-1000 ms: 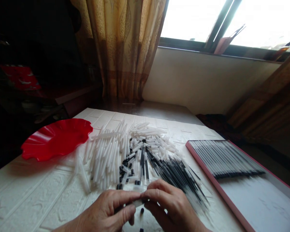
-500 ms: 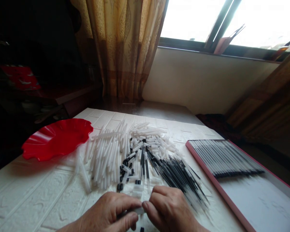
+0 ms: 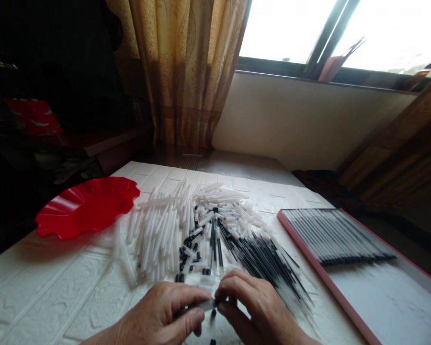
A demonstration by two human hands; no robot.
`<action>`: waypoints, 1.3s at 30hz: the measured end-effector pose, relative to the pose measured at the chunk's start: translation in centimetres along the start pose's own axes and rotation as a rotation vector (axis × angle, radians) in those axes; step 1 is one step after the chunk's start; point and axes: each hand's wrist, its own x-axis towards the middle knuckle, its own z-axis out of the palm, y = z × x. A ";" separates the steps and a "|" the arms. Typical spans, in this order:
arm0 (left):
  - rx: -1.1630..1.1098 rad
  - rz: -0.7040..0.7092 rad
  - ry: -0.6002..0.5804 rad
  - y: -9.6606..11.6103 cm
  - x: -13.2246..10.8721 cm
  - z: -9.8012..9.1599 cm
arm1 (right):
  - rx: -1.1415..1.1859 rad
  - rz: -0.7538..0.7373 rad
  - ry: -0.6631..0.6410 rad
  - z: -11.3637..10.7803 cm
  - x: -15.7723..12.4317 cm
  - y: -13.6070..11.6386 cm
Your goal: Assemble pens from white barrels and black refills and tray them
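Near the front edge of the table, my left hand [image 3: 168, 311] is closed around a translucent pen barrel [image 3: 205, 304] with something dark inside it. My right hand [image 3: 253, 306] pinches a small black pen plug [image 3: 216, 303] at the barrel's right end. Just beyond the hands lie loose black plugs [image 3: 180, 278] and short clear caps. A fan of thin black refills [image 3: 262, 254] spreads beyond my right hand. Clear empty barrels [image 3: 160, 235] are heaped beyond my left hand. Below the fingertips another black plug [image 3: 213, 313] shows on the table.
On the left stands a red scalloped plate [image 3: 89, 206]. A pink-edged tray [image 3: 316, 268] on the right holds a row of pens [image 3: 341, 235] at its far end. White brick-patterned covering [image 3: 53, 297] lies over the table. Behind it are a curtain and a window.
My right hand's fingers have opened out a little from a tighter curl, and the black plug at the barrel's end now shows. The left hand stays on the barrel.
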 end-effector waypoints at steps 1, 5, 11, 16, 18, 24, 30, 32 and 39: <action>-0.004 -0.003 -0.004 0.0 0.0 0.0 | -0.024 0.006 0.002 0.1 0.0 0.0; -0.013 -0.009 -0.024 0.1 0.0 0.1 | -0.137 0.007 0.046 0.8 -0.1 0.2; 0.000 -0.006 -0.003 -0.1 0.0 0.2 | -0.112 0.061 0.025 1.0 -0.2 0.2; 0.022 -0.018 0.007 -0.1 0.0 0.0 | 0.028 0.060 -0.041 0.0 -0.3 0.1; 0.014 -0.035 -0.014 0.0 0.0 0.0 | -0.001 0.036 -0.037 0.0 -0.3 0.1; -0.001 -0.031 -0.035 0.1 0.1 -0.1 | -0.083 0.040 -0.012 0.6 -0.2 0.1; 0.027 -0.006 -0.055 -0.1 -0.1 0.0 | -0.162 0.046 0.020 1.5 -0.5 0.1; 0.027 -0.004 -0.052 0.0 -0.1 0.0 | -0.164 0.060 0.007 1.5 -0.6 0.2; -0.030 0.001 0.032 0.4 0.0 0.0 | 0.017 0.080 -0.043 0.4 -0.3 0.1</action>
